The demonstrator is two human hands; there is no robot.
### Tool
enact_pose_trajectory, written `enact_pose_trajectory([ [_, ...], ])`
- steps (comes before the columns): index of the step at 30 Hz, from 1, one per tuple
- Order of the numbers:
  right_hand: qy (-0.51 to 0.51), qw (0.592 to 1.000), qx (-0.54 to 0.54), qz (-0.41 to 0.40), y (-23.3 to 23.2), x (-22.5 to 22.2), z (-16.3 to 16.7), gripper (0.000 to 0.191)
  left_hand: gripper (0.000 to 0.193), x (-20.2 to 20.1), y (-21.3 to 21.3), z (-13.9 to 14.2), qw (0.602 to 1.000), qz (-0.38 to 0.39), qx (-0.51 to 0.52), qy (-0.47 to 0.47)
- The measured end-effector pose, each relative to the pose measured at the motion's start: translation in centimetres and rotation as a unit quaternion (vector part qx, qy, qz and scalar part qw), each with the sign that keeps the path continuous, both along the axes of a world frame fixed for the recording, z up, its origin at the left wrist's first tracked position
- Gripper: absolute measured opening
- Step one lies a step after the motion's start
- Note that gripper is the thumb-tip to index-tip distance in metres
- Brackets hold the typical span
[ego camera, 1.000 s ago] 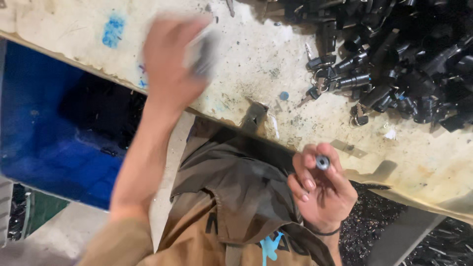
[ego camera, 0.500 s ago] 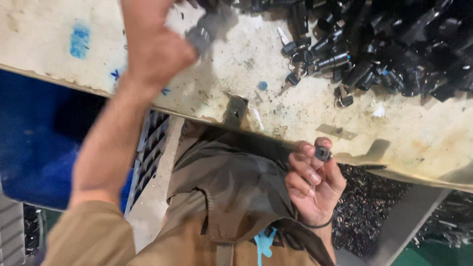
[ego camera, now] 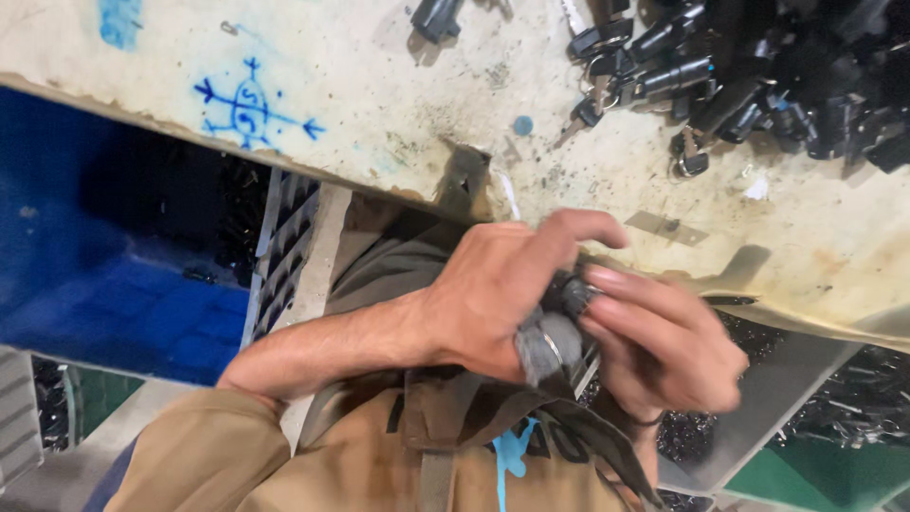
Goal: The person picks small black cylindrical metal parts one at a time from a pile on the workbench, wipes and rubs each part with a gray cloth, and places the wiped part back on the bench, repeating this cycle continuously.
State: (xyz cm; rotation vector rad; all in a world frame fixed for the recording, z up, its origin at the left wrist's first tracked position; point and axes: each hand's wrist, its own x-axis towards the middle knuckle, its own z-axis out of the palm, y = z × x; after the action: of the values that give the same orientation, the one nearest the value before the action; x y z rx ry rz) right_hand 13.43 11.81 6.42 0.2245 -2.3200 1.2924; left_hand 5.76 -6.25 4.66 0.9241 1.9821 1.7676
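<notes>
My left hand point(ego camera: 493, 289) and my right hand point(ego camera: 664, 346) meet close to my chest, just below the worn cream table edge point(ego camera: 398, 180). The left hand grips a grey cylindrical metal part point(ego camera: 550, 343). The right hand's fingers pinch a small dark piece point(ego camera: 578, 296) against the top of that cylinder. Both hands are blurred, and most of the small piece is hidden by the fingers.
A heap of several black cylindrical parts with keys point(ego camera: 758, 85) covers the table's far right. One loose black part point(ego camera: 436, 17) lies at the top middle. Blue pen marks point(ego camera: 248, 100) are on the tabletop. A blue bin point(ego camera: 114, 256) sits lower left.
My left hand has come back from the tabletop with the grey part and joined the right hand at my chest. The right hand has closed in on it with the small piece.
</notes>
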Motion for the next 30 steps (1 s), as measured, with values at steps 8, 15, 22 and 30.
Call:
enact_pose_trajectory([
  [8, -0.165, 0.984, 0.038, 0.059, -0.2, -0.4, 3.1, 0.033, 0.101, -0.8, -0.5, 0.9, 0.988, -0.08, -0.068, 0.114],
  [15, -0.144, 0.967, 0.103, 0.184, -1.4, -1.3, 1.2, 0.038, 0.106, -1.4, -4.2, -0.6, 0.975, -0.055, -0.16, 0.146],
  [22, -0.136, 0.712, -0.664, -0.187, -0.5, -1.5, 0.6, 0.019, 0.029, -0.8, -17.2, -8.7, 0.783, 0.591, -0.168, 0.093],
  [30, -0.305, 0.459, -0.826, 0.118, -0.2, 1.2, -1.0, 0.03, 0.023, 0.1, -15.5, -11.0, 0.721, 0.67, -0.162, 0.068],
])
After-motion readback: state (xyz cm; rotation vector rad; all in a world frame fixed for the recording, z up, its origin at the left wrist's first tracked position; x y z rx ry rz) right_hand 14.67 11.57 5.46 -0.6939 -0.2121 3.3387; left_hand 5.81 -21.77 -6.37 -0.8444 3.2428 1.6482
